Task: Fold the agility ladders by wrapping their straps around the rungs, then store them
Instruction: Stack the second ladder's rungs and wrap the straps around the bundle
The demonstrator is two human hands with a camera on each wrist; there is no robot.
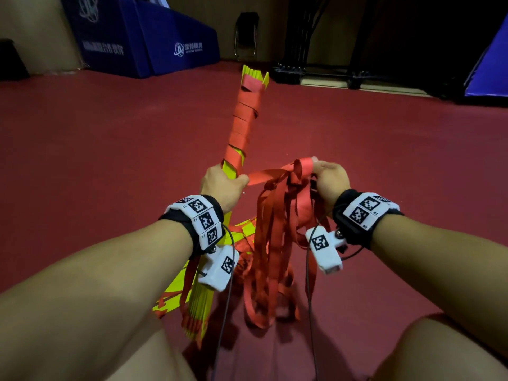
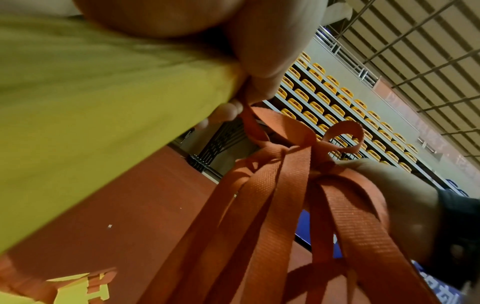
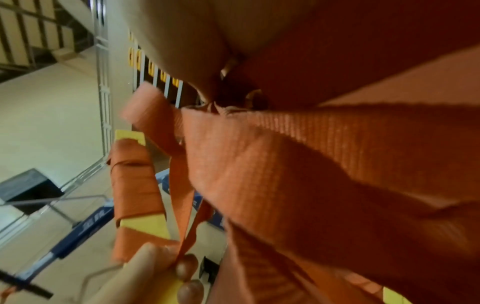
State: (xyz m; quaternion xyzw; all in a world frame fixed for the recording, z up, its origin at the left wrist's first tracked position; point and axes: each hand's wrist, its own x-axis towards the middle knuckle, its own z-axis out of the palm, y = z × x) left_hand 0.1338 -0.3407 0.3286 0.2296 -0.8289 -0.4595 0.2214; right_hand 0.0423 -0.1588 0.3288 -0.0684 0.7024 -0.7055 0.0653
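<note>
A bundle of yellow rungs (image 1: 233, 167) stands tilted away from me, its upper half wound in orange-red strap (image 1: 244, 116). My left hand (image 1: 221, 182) grips the bundle at mid-length, thumb pinning the strap against it. My right hand (image 1: 328, 178) holds a bunch of loose strap loops (image 1: 277, 243) that hang down to the floor. A taut stretch of strap (image 1: 264, 176) runs between the two hands. In the left wrist view the yellow rungs (image 2: 91, 123) and hanging straps (image 2: 285, 205) fill the frame. The right wrist view shows the wrapped bundle (image 3: 135, 185).
More yellow rungs (image 1: 176, 292) with strap lie on the red floor (image 1: 110, 147) below my left wrist. Blue padded barriers (image 1: 154, 42) stand at the back left, a folding chair (image 1: 246, 34) at the back wall, and a black metal rack (image 1: 324, 70) at the back right.
</note>
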